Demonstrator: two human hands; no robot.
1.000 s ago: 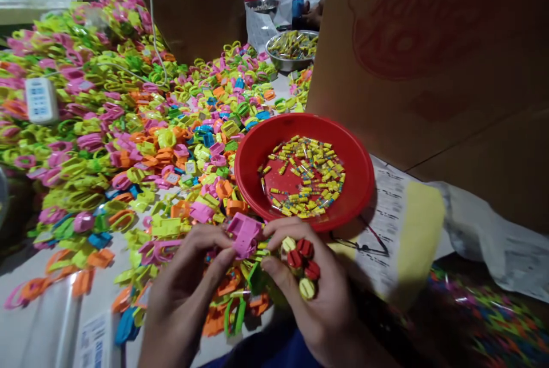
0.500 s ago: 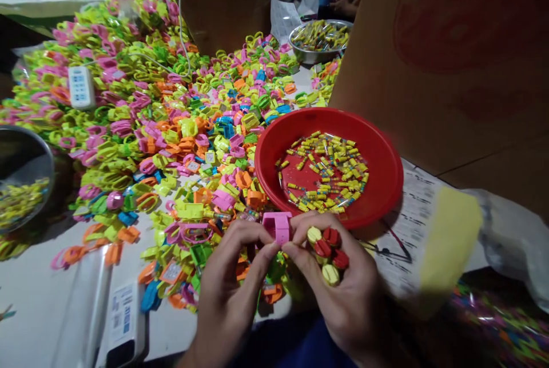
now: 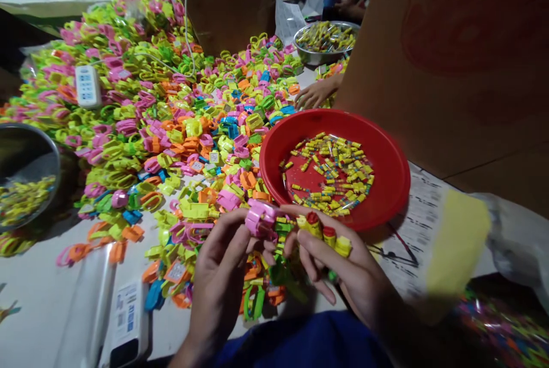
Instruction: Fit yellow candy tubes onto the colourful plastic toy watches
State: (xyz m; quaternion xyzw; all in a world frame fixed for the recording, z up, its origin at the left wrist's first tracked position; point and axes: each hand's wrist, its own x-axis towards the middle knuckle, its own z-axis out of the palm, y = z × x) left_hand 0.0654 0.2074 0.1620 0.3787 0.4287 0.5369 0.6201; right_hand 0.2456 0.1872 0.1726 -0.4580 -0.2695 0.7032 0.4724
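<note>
My left hand [image 3: 221, 268] pinches a pink plastic watch-like toy [image 3: 261, 219] between thumb and fingers, in front of the red basin [image 3: 388, 179]. In my right hand [image 3: 355, 274], close beside it, is a bunch of small yellow tubes [image 3: 326, 234], some with red ends and some with pale yellow ones. Its fingers are curled around them. Similar little tubes [image 3: 343, 171] lie scattered inside the basin. Beneath and beyond my hands spreads a large heap of pink, yellow, green, orange and blue plastic toys [image 3: 193, 139].
Steel bowls with yellow pieces stand at the left [image 3: 55, 168] and far back [image 3: 315, 58]. Cardboard [image 3: 463, 71] rises on the right. Another person's hand [image 3: 319, 92] reaches in behind the basin. A power strip [image 3: 88, 87] sits on the heap; a white box [image 3: 127, 319] lies front left.
The pink toy has turned and shifted slightly left in my left hand. My right hand has rotated, tilting the tubes, and moved apart from the toy. Another person's hand has appeared behind the basin.
</note>
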